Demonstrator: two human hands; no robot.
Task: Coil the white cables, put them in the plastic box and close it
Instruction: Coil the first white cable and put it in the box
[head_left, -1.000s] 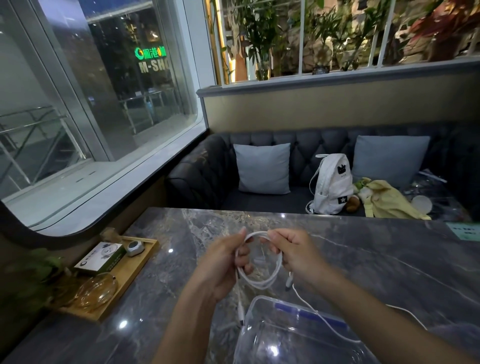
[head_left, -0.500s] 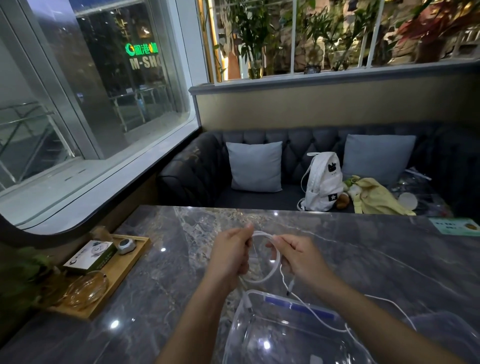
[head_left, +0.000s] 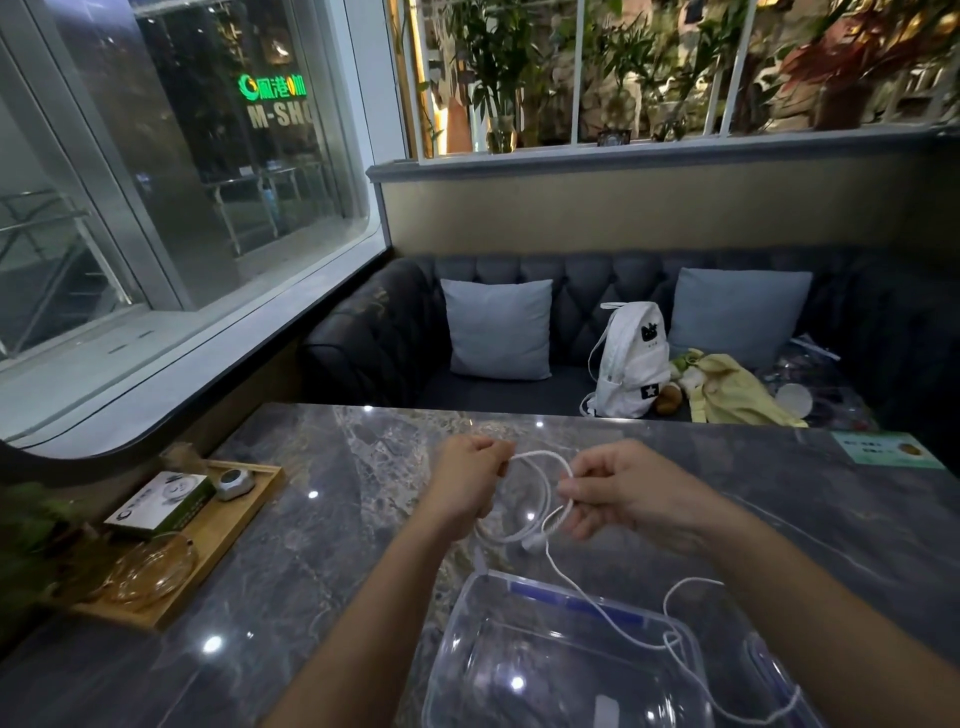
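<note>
Left hand (head_left: 470, 480) and right hand (head_left: 618, 488) both pinched shut on white cable (head_left: 540, 499) coil, kept raised beyond open plastic box (head_left: 524, 660) for dropping in.

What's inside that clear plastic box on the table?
The plastic box looks empty apart from reflections. A loose stretch of white cable trails across its far rim. The near right corner is covered by the person's forearm.

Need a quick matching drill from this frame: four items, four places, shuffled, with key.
Items:
1. white cable
2. plastic box
3. white backpack
4. wooden tray

Places:
A. on the dark sofa, between two cushions
B. held looped between both hands
C. at the table's left edge, under a glass dish
D. open on the table, nearest the camera

Pairs: 1-B, 2-D, 3-A, 4-C
</note>
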